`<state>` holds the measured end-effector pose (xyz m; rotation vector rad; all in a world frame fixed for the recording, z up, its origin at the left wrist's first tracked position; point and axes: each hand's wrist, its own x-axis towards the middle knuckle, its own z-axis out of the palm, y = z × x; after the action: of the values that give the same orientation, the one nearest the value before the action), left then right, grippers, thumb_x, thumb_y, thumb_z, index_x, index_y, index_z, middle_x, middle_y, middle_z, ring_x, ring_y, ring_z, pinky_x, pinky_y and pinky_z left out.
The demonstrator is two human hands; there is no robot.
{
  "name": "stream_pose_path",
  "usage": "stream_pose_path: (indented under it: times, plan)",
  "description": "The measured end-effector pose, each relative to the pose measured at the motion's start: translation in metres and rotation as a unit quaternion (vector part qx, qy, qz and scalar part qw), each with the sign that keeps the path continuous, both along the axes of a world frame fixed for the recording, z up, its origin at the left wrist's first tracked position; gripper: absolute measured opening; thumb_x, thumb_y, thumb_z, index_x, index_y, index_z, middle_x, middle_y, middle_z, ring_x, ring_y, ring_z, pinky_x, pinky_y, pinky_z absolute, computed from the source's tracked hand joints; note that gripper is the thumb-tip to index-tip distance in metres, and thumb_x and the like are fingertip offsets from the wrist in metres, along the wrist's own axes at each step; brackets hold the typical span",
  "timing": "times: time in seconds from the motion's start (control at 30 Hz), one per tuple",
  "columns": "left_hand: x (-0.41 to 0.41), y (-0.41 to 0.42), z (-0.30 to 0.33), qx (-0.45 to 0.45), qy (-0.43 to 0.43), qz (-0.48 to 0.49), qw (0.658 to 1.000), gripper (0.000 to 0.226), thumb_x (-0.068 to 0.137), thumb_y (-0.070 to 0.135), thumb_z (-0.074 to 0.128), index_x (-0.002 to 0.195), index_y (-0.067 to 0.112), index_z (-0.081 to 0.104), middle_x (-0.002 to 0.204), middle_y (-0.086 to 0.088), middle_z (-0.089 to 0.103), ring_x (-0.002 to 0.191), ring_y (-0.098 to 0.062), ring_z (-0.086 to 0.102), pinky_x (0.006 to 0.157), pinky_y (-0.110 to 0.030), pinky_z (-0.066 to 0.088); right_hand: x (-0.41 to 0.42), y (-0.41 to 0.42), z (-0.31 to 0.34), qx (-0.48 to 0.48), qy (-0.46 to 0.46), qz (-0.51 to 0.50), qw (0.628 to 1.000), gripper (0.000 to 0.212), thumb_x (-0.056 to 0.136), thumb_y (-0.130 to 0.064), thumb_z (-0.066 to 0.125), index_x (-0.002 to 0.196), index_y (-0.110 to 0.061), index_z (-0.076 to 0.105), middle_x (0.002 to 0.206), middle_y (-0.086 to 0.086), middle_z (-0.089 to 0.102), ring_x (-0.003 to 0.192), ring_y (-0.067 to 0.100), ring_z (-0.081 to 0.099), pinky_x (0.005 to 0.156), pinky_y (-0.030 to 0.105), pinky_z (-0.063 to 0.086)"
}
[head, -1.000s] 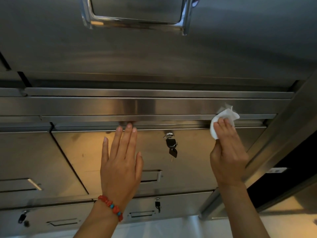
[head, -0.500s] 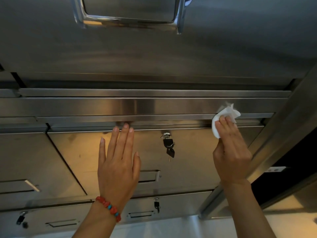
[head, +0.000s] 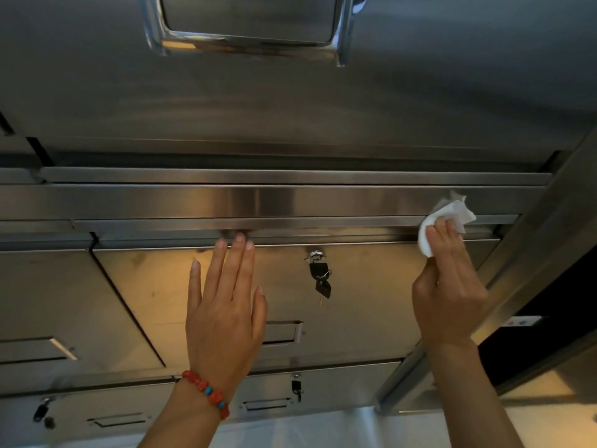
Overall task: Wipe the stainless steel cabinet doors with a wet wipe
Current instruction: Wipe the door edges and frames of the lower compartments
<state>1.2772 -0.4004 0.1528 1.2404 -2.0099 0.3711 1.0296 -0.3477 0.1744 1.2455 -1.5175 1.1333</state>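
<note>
The right hand (head: 449,286) presses a crumpled white wet wipe (head: 447,221) against the steel cabinet, at the right end of the horizontal rail (head: 290,202) that runs above the doors. Its fingers lie fairly straight over the wipe and hold it flat to the metal, while the wipe's loose corner sticks out above and to the right of the fingertips. The wipe sits just beside the cabinet's right upright post (head: 549,227).

The left hand (head: 226,312) lies flat on the middle cabinet door (head: 361,302), fingers straight and close together with the thumb and little finger a little apart. Its longest fingertips reach the door's top edge, under the rail. A red bead bracelet (head: 206,394) with a few blue beads circles the left wrist.

A lock (head: 316,255) sits near the top edge of that door, between the two hands, with black keys (head: 321,279) hanging from it. A recessed handle (head: 284,333) shows just right of the left hand. Lower doors along the cabinet's bottom edge carry their own small locks and handles. A chrome-framed panel (head: 248,24) sits high on the large surface above
</note>
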Motion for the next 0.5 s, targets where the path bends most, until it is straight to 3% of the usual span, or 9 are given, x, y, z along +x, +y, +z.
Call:
stream_pose_path:
  times: [0.1,0.3,0.5]
  plan:
    - [-0.001,0.0,-0.001,0.0,0.003,0.003,1.0,0.054,0.089,0.026,0.037,0.136,0.002,0.041,0.143,-0.014,0.037,0.135,-0.026,0.027,0.11,-0.046,0.016,0.013,-0.004,-0.002,0.008,0.017,0.022,1.0,0.03,0.099,0.0,0.038,0.106,0.013,0.064,0.112,0.027,0.062,0.108,0.04,0.058,0.092,0.045,0.049]
    - [-0.001,0.0,0.0,0.005,0.005,0.0,1.0,0.054,0.089,0.027,0.036,0.137,0.002,0.04,0.143,-0.014,0.037,0.135,-0.026,0.027,0.111,-0.045,0.014,0.004,-0.001,0.0,0.013,0.024,0.018,0.999,0.024,0.089,0.015,0.047,0.106,0.011,0.065,0.114,0.024,0.062,0.11,0.037,0.058,0.088,0.048,0.052]
    - [-0.001,0.0,0.0,-0.001,0.008,0.001,1.0,0.053,0.089,0.026,0.037,0.137,0.002,0.041,0.144,-0.013,0.037,0.135,-0.025,0.027,0.11,-0.047,0.017,0.02,-0.007,-0.001,0.002,0.016,0.021,1.0,0.03,0.099,0.001,0.038,0.105,0.012,0.065,0.112,0.026,0.063,0.108,0.039,0.059,0.086,0.047,0.053]
